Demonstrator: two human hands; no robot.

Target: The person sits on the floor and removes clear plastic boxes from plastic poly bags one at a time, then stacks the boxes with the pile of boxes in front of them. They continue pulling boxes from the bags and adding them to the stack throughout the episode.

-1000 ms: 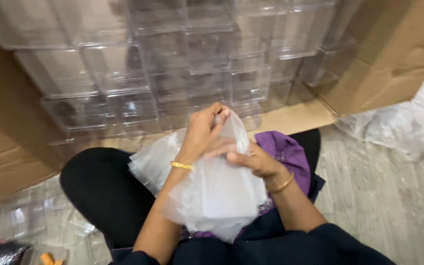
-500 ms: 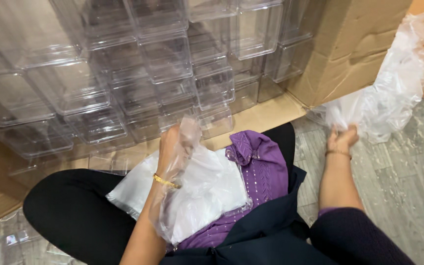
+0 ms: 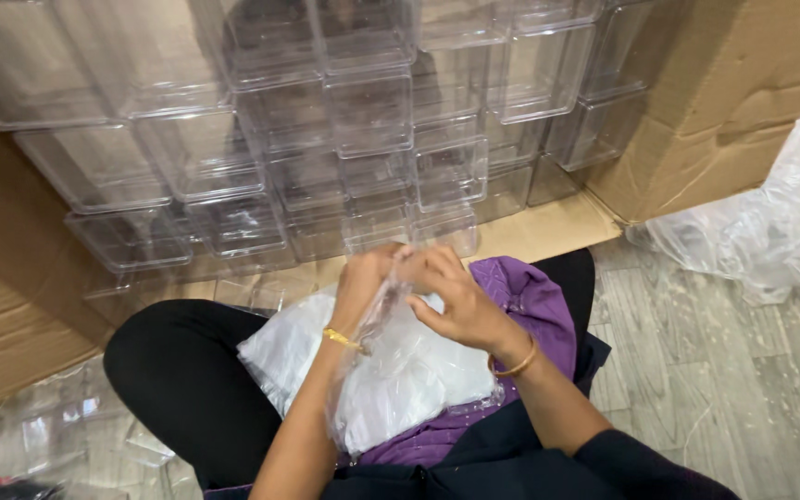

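My left hand (image 3: 359, 282) and my right hand (image 3: 454, 298) meet above my lap, both pinching the top of a thin clear plastic bag (image 3: 363, 370) that hangs down between them. Under the bag a stack of white plastic bags (image 3: 418, 380) rests on my lap, over purple cloth (image 3: 534, 301). Each wrist wears a gold bangle.
A large open cardboard box (image 3: 724, 130) lies on its side ahead, packed with stacked clear plastic boxes (image 3: 363, 120). A crumpled clear plastic sheet (image 3: 770, 231) lies on the wood-pattern floor at right. More clear boxes (image 3: 48, 435) sit at lower left.
My right hand has come back from the crumpled plastic at the right and now joins my left hand on the clear bag. The view has shifted slightly.
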